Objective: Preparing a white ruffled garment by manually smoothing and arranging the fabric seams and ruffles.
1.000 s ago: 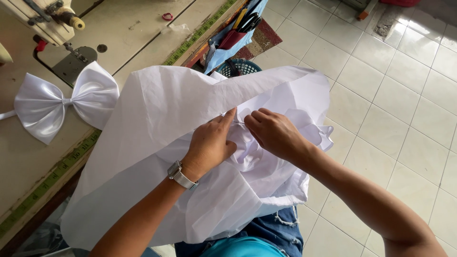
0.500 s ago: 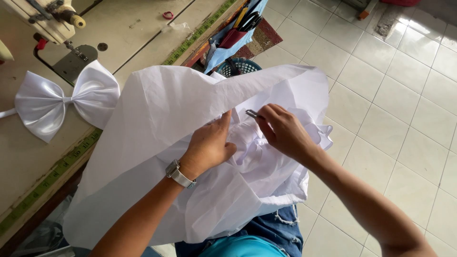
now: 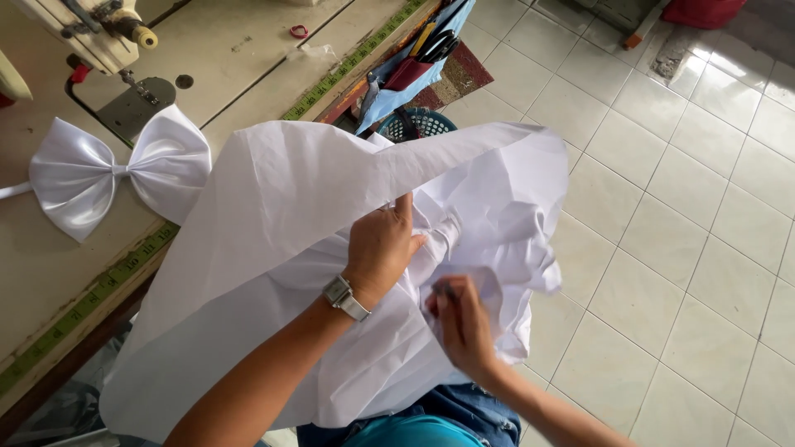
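A large white cloth (image 3: 281, 215) drapes from the sewing table over my lap. My left hand (image 3: 383, 248), with a wristwatch, pinches a bunched fold of the cloth near its middle. Lower and to the right, my right hand (image 3: 462, 327) is closed on a small dark metal tool, perhaps small snips or tweezers, held against a lower fold of the cloth. A white satin bow (image 3: 116, 174) lies on the table to the left, apart from both hands.
A sewing machine (image 3: 91, 33) stands at the table's back left. A green tape measure strip (image 3: 99, 290) runs along the table edge. A blue pouch with scissors (image 3: 418, 58) hangs off the edge above a teal basket (image 3: 422, 124). Tiled floor (image 3: 679, 207) lies to the right.
My right hand has dropped down and toward me with the small tool, away from the left hand. The cloth's upper edge has lifted and spread wider.
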